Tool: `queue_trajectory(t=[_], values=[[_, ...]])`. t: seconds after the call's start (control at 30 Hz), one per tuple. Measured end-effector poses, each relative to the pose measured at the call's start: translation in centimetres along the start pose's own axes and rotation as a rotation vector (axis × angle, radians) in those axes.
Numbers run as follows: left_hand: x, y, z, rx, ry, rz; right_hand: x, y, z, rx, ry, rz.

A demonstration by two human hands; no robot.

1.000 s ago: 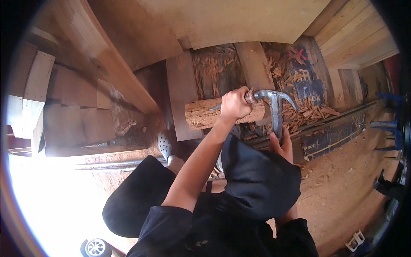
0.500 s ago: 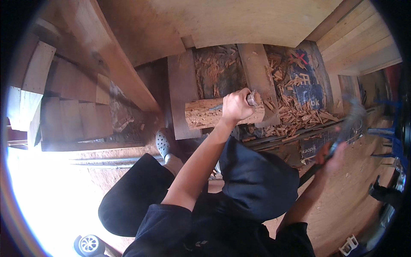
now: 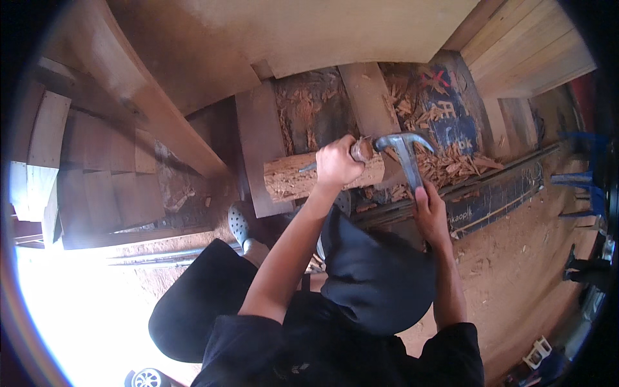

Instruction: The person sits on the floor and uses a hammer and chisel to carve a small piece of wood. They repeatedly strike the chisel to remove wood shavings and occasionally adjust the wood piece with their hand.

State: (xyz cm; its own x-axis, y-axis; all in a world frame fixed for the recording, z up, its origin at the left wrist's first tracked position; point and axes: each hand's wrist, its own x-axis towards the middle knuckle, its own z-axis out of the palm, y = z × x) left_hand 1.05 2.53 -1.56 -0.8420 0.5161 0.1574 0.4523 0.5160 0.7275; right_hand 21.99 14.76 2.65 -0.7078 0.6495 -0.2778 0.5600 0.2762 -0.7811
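Note:
A pale log [image 3: 284, 182] with a rough, chipped surface lies crosswise in front of my knees. Wrapped round the wooden handle of a chisel [image 3: 362, 149], my left hand [image 3: 339, 164] is closed above the log. The chisel's metal blade sticks out to the left of the fist, close to the wood. My right hand [image 3: 431, 213] is closed on a claw hammer [image 3: 405, 158]. Its head is right by the butt of the chisel handle, with the claw pointing right.
Wood chips [image 3: 451, 169] are heaped right of the log. A board [image 3: 259, 138] stands beyond its left end, and a long plank [image 3: 151, 97] slants down at the left. A large wooden panel [image 3: 309, 32] spans the far side. Blue chairs [image 3: 580, 182] stand far right.
My right hand has swung the hammer inward from the right, bringing its head to the chisel handle. The left hand still grips the chisel over the log.

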Motion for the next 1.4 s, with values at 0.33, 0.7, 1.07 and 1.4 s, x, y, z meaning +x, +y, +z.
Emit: queue_trajectory(t=[0.33, 0.7, 1.07, 1.4], values=[[-0.4, -0.5, 0.4, -0.063, 0.098, 0.063, -1.2, -3.7, -3.6, 0.763, 0.508, 0.033], [-0.7, -0.2, -0.4, -0.085, 0.094, 0.020, -1.8, -3.4, -1.5, 0.366, 0.101, 0.014], [-0.7, -0.3, -0.4, -0.091, 0.071, 0.003, -0.6, -2.1, 1.4, 0.192, 0.071, 0.025], [-0.7, -0.1, -1.0, -0.097, 0.061, -0.010, -2.2, -0.8, 3.4, 0.578, 0.012, 0.215]])
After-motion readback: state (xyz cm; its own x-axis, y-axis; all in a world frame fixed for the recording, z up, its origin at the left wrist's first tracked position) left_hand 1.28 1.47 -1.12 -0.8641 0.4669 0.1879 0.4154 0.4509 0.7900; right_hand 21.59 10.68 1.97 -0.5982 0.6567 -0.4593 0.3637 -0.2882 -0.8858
